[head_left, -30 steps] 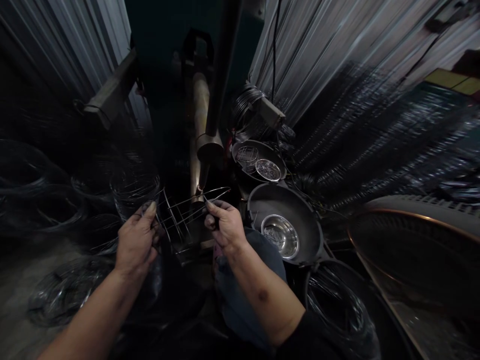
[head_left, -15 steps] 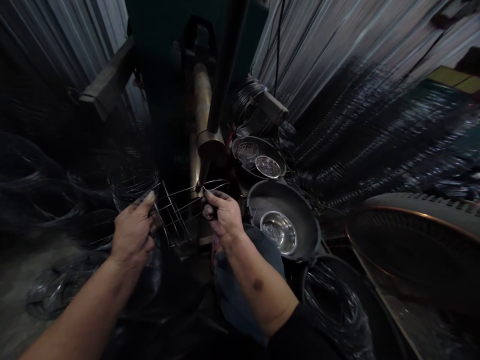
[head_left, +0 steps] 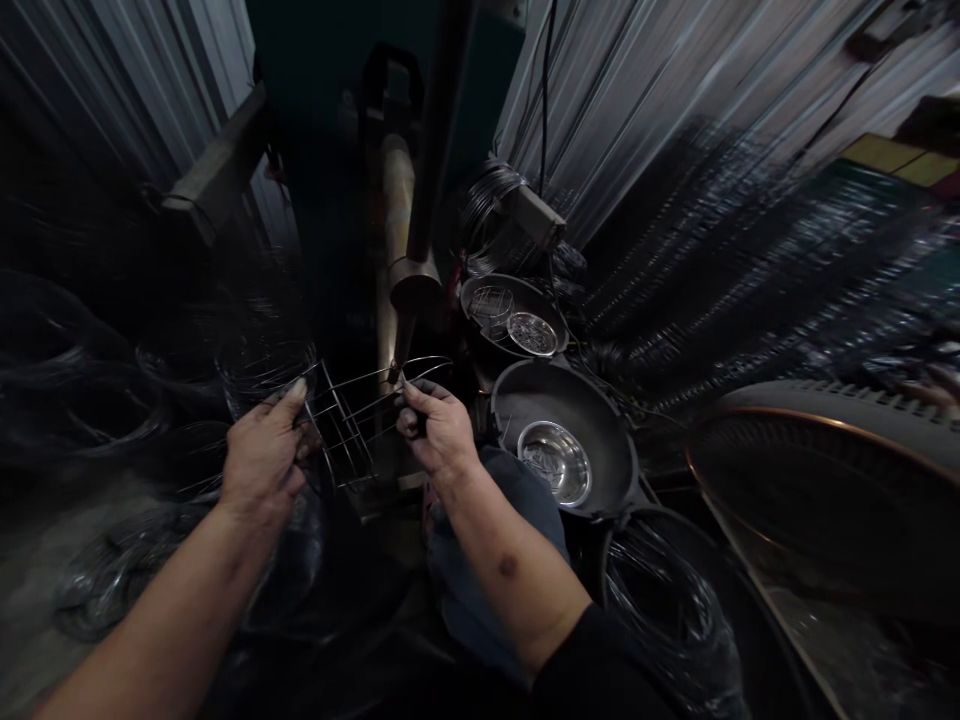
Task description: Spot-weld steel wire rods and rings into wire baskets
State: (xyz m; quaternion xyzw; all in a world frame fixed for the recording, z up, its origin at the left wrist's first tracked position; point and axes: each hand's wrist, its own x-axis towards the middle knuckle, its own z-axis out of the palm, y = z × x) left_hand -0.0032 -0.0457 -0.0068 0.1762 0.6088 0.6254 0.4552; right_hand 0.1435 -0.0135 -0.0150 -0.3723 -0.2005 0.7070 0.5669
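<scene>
A wire rack (head_left: 346,418) of thin crossed metal rods stretches between my two hands, in front of a machine. My left hand (head_left: 266,445) is closed on its left end, thumb on top. With thumb and fingers pinched, my right hand (head_left: 436,425) is at the rack's right side, by the electrode tip (head_left: 394,372); whether it grips the rack or a small wire piece there is hidden. The upper electrode rod comes down to the rack from above, and a pale metal cylinder (head_left: 399,195) runs back behind it.
Right of my right hand stands a dark pan (head_left: 619,455) holding a shiny metal bowl (head_left: 559,465) of short wire pieces. Behind it, another pan (head_left: 480,300) holds a second bowl (head_left: 532,333). Wire coils (head_left: 120,570) lie lower left. A large copper-rimmed round object (head_left: 810,425) is at right.
The view has shifted slightly, so most things sit a little further left. Both hands keep their places at the rack, and the right hand remains pinched near the electrode tip.
</scene>
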